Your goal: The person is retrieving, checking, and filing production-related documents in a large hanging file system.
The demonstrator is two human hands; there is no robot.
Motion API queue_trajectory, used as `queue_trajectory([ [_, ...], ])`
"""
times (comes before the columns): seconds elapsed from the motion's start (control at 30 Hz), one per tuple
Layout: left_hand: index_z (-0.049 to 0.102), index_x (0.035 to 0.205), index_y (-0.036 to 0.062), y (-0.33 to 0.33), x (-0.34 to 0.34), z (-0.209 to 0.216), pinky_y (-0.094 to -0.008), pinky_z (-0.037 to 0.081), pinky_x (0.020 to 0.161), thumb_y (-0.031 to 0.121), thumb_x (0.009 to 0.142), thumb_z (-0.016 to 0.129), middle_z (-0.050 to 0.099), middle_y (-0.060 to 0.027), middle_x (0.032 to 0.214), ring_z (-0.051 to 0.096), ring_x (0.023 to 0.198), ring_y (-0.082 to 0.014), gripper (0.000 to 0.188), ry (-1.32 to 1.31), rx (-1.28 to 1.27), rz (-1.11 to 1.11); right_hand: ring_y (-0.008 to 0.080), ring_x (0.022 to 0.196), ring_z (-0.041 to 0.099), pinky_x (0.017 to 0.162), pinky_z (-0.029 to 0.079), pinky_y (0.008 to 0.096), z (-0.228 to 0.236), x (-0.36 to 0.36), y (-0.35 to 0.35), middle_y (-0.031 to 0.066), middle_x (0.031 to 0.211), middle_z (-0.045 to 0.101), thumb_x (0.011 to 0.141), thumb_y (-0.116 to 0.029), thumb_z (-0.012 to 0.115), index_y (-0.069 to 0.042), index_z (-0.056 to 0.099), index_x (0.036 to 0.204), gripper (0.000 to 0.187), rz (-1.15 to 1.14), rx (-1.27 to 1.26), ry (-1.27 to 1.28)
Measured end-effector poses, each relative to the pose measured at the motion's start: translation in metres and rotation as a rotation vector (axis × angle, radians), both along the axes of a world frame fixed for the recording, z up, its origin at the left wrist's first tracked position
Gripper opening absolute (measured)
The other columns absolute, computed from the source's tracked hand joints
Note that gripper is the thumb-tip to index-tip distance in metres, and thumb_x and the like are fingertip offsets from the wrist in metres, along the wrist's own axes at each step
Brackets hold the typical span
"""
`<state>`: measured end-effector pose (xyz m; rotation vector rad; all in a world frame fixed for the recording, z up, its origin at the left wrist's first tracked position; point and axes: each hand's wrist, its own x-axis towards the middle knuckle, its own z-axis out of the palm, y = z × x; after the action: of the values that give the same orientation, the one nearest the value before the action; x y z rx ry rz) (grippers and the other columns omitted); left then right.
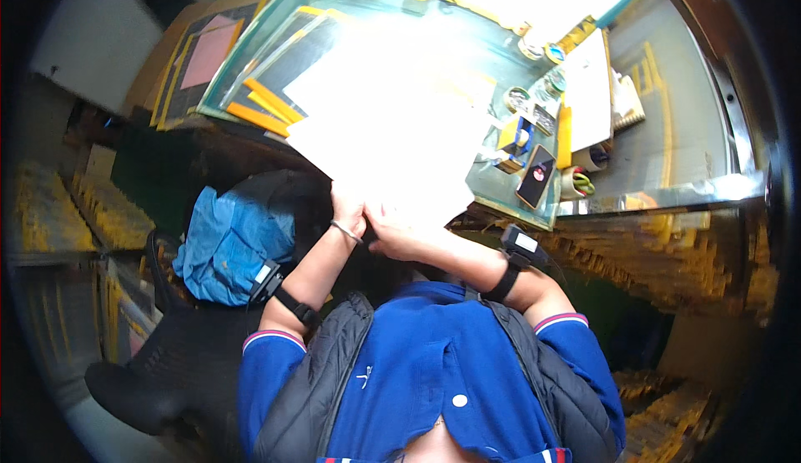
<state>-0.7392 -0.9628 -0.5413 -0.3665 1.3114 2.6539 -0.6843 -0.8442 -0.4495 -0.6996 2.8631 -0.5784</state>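
A broad spread of white paper (392,121) lies over the middle of the glass-topped table and reaches past its near edge. Glare washes out its surface, so I cannot tell how many sheets there are. At the near corner, my left hand (347,209) is closed on the paper's edge, a bracelet on its wrist. Close beside it, my right hand (397,231) also grips the near edge, with its fingers bent toward the left hand. The paper hides some of the fingertips.
Yellow-orange strips (260,111) lie left of the paper. On the right are a phone (536,176), a blue and yellow box (515,134), tape rolls (516,98) and a cup (576,183) holding tools. A chair (183,363) with blue cloth (225,242) stands at my left.
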Motion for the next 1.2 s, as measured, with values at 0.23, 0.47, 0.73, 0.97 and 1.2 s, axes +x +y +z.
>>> queue_trajectory([
  [0.23, 0.055, 0.103, -0.0019, -0.026, 0.005, -0.012, -0.0251, 0.048, 0.075, -0.005, 0.082, 0.054, 0.062, -0.0065, 0.098, 0.059, 0.085, -0.0119, 0.021, 0.096, -0.228, 0.085, 0.0363, 0.11, 0.05, 0.092, 0.042, 0.0397, -0.021, -0.029, 0.085, 0.0268, 0.118, 0.05, 0.075, -0.031, 0.071, 0.001, 0.037, 0.129, 0.071, -0.547, -0.294, -0.137],
  [0.47, 0.057, 0.109, 0.0012, -0.035, 0.012, 0.074, -0.0266, 0.045, 0.085, -0.001, 0.084, 0.057, 0.062, -0.0057, 0.105, 0.057, 0.094, -0.0128, 0.025, 0.277, -0.172, -0.016, 0.0159, 0.098, 0.056, 0.085, 0.046, 0.029, 0.024, -0.024, 0.108, 0.0135, 0.11, 0.057, 0.075, -0.016, 0.074, 0.004, 0.04, 0.125, 0.064, -0.7, -1.263, -0.451],
  [0.73, 0.057, 0.108, 0.0007, -0.023, 0.01, 0.11, -0.0267, 0.045, 0.083, 0.0, 0.081, 0.063, 0.062, -0.0053, 0.104, 0.057, 0.092, -0.0128, 0.027, 0.383, -0.217, -0.069, 0.0094, 0.084, 0.058, 0.077, 0.048, 0.0241, 0.073, 0.005, 0.102, 0.0061, 0.096, 0.062, 0.073, -0.002, 0.074, 0.001, 0.055, 0.104, 0.036, -0.71, -1.31, -0.191],
  [0.97, 0.058, 0.106, -0.0007, -0.016, 0.007, 0.117, -0.0252, 0.046, 0.079, 0.004, 0.083, 0.063, 0.062, -0.0044, 0.101, 0.057, 0.09, -0.0108, 0.023, 0.448, -0.399, -0.091, 0.0084, 0.082, 0.057, 0.075, 0.047, 0.0235, 0.074, 0.02, 0.118, 0.0043, 0.092, 0.063, 0.079, -0.004, 0.069, -0.002, 0.058, 0.096, 0.021, -0.644, -1.315, 0.04],
  [1.2, 0.062, 0.104, 0.0001, -0.008, 0.004, 0.134, -0.0229, 0.046, 0.074, 0.013, 0.088, 0.06, 0.063, -0.002, 0.097, 0.055, 0.084, -0.0066, 0.021, 0.49, -0.258, 0.032, 0.0084, 0.085, 0.057, 0.076, 0.045, 0.0223, 0.072, 0.036, 0.127, 0.0036, 0.096, 0.063, 0.083, -0.005, 0.063, 0.0, 0.056, 0.107, 0.025, -0.675, -1.347, 0.109],
])
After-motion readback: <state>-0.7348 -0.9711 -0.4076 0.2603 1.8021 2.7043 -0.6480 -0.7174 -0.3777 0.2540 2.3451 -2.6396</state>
